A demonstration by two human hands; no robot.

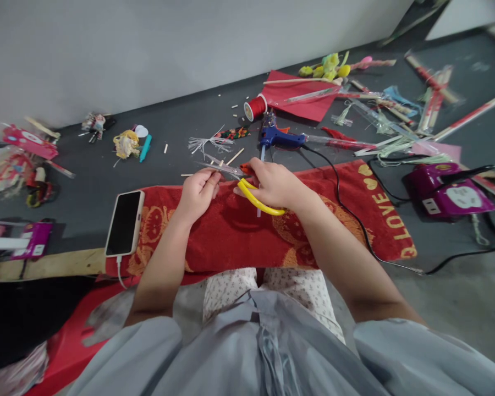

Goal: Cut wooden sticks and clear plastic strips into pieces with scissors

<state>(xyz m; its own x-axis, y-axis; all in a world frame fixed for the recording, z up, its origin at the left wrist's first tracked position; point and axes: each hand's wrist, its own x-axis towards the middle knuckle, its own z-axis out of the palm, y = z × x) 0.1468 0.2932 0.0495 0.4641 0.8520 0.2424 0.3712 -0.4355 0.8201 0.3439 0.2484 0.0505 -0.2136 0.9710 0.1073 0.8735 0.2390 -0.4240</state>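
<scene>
My right hand (274, 184) is closed around the handles of a pair of scissors (251, 197) with a thick yellow grip. The scissors' metal blades point left, over the fingers of my left hand (200, 192). That hand is pinched shut close to the blades, and whatever lies between its fingertips is too small to make out. Just beyond the blades are a thin wooden stick (235, 157) and a bundle of white wire ties (210, 144). Both hands are above a folded red towel (226, 242) with orange patterns.
A blue glue gun (284, 137) lies beyond my right hand, its black cord crossing the towel. Near it are a red thread spool (256, 108) and red paper (291, 110). A phone (125, 223) rests on the left. A purple box (449, 190) stands at right.
</scene>
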